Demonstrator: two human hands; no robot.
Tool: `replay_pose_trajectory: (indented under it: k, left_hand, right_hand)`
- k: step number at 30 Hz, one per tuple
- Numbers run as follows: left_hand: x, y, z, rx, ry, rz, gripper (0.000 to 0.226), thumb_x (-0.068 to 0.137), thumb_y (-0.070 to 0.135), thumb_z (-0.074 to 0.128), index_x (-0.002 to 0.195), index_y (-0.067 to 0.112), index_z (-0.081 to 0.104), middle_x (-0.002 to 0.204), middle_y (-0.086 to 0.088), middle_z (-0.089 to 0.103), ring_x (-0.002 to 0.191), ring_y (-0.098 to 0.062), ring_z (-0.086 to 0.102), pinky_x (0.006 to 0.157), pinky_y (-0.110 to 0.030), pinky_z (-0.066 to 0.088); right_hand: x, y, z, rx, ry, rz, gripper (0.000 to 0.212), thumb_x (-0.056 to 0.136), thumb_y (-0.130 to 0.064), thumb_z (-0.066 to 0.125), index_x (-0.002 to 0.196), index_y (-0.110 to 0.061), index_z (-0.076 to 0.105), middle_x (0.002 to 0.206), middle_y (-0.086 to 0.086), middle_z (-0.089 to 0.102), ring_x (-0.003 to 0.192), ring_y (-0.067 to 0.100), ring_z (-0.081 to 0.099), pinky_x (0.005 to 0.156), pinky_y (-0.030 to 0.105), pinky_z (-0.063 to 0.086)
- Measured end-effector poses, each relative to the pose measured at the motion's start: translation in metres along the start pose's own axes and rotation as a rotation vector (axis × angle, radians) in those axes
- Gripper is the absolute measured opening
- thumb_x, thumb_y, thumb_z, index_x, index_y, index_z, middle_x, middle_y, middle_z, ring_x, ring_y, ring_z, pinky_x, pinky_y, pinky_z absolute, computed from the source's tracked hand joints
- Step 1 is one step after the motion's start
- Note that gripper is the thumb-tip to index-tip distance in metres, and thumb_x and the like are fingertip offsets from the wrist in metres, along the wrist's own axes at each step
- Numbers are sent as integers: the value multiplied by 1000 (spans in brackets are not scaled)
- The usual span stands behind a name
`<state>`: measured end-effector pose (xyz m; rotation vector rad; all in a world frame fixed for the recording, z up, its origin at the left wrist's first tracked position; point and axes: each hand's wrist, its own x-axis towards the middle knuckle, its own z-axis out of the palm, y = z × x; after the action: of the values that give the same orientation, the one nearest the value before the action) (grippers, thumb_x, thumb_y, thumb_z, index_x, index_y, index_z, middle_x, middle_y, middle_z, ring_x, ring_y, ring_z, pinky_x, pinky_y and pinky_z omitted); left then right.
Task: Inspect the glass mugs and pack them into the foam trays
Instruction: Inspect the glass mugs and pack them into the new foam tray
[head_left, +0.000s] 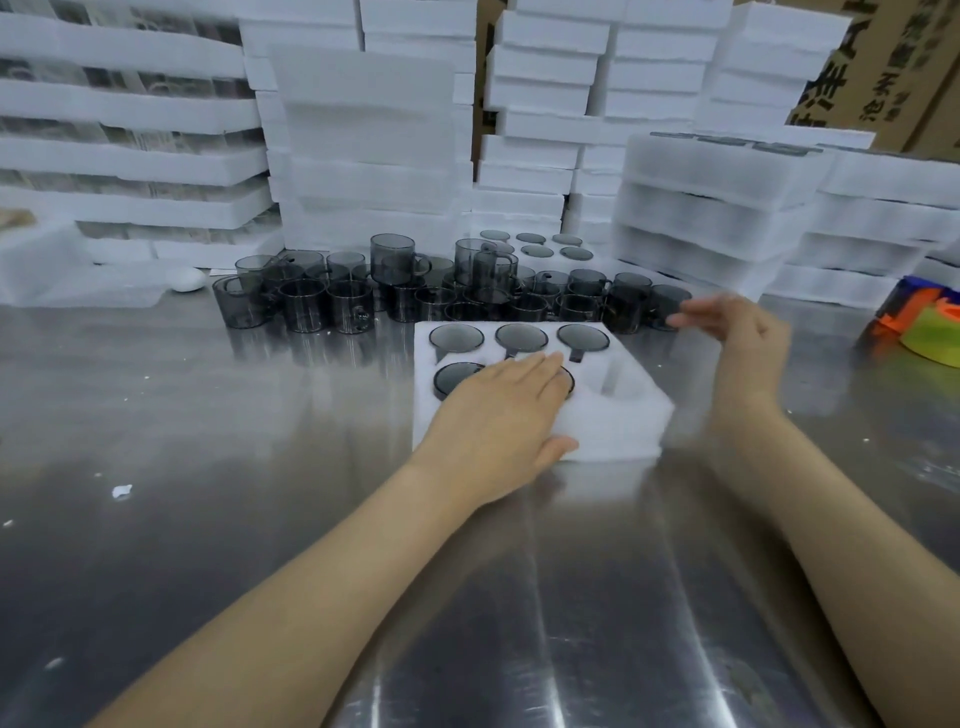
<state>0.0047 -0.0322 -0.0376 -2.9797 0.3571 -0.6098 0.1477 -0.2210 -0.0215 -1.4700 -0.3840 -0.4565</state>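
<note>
A white foam tray (618, 421) with six round pockets lies on the steel table in front of me. Smoky grey glass mugs fill its three back pockets and the front left one (454, 376). My left hand (501, 415) lies flat over the front middle pocket, covering a mug whose rim shows at my fingertips. The front right pocket (615, 384) holds nothing. My right hand (737, 327) is blurred, fingers apart, reaching toward the rightmost mug (662, 306) of the loose cluster (332, 301) behind the tray.
Stacks of white foam trays (374, 156) rise along the back, some loaded. A filled tray (535, 247) sits behind the cluster. Cardboard boxes (893, 67) stand at the top right. Colourful tape rolls (930, 327) lie at the right edge. Foam crumbs (122, 491) dot the table.
</note>
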Motion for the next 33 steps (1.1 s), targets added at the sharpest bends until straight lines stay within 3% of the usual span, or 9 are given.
replay_pose_trajectory:
  k: [4, 7, 10, 12, 15, 19, 23, 28, 33]
  left_hand:
    - [5, -2, -2, -83, -26, -26, 61, 89, 48, 55, 140, 17, 40, 158, -1, 24, 144, -16, 22, 111, -31, 22]
    - [8, -2, -12, -181, -26, -62, 46, 82, 45, 65, 115, 17, 49, 130, -2, 53, 120, -22, 46, 85, -38, 43]
    - [9, -3, -16, -186, -46, -91, 52, 79, 48, 67, 118, 20, 46, 113, 2, 57, 107, -22, 50, 67, -33, 35]
    - [10, -4, -18, -157, -77, -101, 61, 79, 52, 66, 127, 21, 44, 117, 3, 58, 110, -22, 51, 67, -33, 32]
    - [14, -4, -20, -92, -83, -67, 50, 80, 54, 63, 112, 18, 49, 111, 4, 59, 105, -21, 52, 64, -32, 28]
    - [15, -1, -14, -70, -84, -59, 55, 86, 49, 57, 127, 14, 50, 133, -2, 53, 123, -23, 48, 90, -38, 44]
    - [11, 2, -6, -85, -6, -45, 66, 90, 47, 52, 144, 12, 37, 152, -4, 37, 138, -20, 34, 107, -36, 31]
    - [9, 4, 1, -78, 36, -34, 70, 92, 47, 48, 149, 11, 28, 157, -6, 26, 144, -19, 24, 113, -34, 23]
    - [8, 2, 5, -66, 40, -26, 71, 94, 49, 44, 151, 12, 23, 159, -5, 20, 146, -17, 19, 115, -34, 19]
  right_hand:
    - [19, 49, -7, -185, 19, 126, 27, 92, -9, 44, 102, -1, 69, 98, 11, 70, 82, 2, 63, 85, 22, 48]
    - [36, 60, 3, -278, -1, 113, 28, 93, -11, 45, 110, -5, 67, 116, 12, 66, 100, 13, 57, 95, 31, 44]
    - [46, 68, 10, -481, -30, 25, 31, 91, -8, 46, 116, -7, 65, 117, 5, 60, 100, 10, 52, 84, 11, 35]
    - [52, 73, 15, -594, -27, -73, 34, 86, -2, 47, 116, -4, 63, 116, 9, 57, 106, 21, 53, 84, 12, 31]
    - [63, 78, 23, -690, -106, -196, 48, 78, 10, 44, 124, 2, 55, 122, 20, 54, 118, 34, 47, 97, 24, 32]
    - [78, 93, 34, -999, -306, -249, 61, 76, 12, 44, 137, 1, 41, 132, 22, 45, 129, 39, 37, 110, 45, 25]
    - [85, 103, 36, -1142, -294, -278, 70, 80, 6, 59, 145, -5, 35, 137, 19, 46, 138, 28, 31, 117, 42, 6]
    - [83, 100, 33, -1079, -269, -419, 59, 74, 17, 54, 132, 5, 51, 108, 29, 57, 108, 44, 50, 96, 49, 35]
    - [79, 97, 33, -1027, -259, -435, 52, 79, 15, 57, 129, 5, 54, 106, 28, 58, 107, 44, 50, 92, 48, 35]
